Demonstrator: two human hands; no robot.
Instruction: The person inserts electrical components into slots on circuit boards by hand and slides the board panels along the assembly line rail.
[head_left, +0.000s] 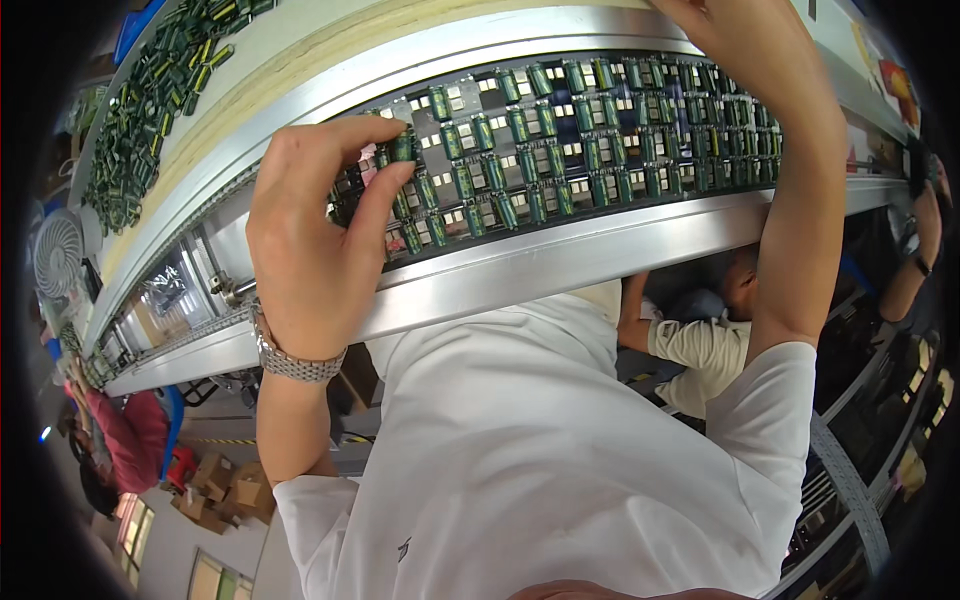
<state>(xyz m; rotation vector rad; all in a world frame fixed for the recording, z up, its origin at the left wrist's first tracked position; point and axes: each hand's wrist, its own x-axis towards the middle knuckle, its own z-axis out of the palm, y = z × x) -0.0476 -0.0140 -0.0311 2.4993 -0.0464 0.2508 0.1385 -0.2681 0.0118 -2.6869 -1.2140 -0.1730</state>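
My left hand [310, 230], with a metal watch [290, 362] on its wrist, pinches a small green cylindrical capacitor [402, 148] between thumb and forefinger. It holds it at the left end of a long dark circuit-board panel [600, 125]. Rows of the same green capacitors stand on this panel, which lies between two aluminium conveyor rails [560, 262]. My right forearm [790, 170] reaches over the panel's right part to the upper edge. Only the heel of my right hand [690, 12] shows, so its fingers are hidden.
Loose green capacitors [150, 90] lie heaped on the pale shelf beyond the conveyor. A round fan [58, 250] stands at the left. A person in a cream shirt [700, 350] crouches under the line, and another in pink [125, 435] is at lower left near cardboard boxes [215, 480].
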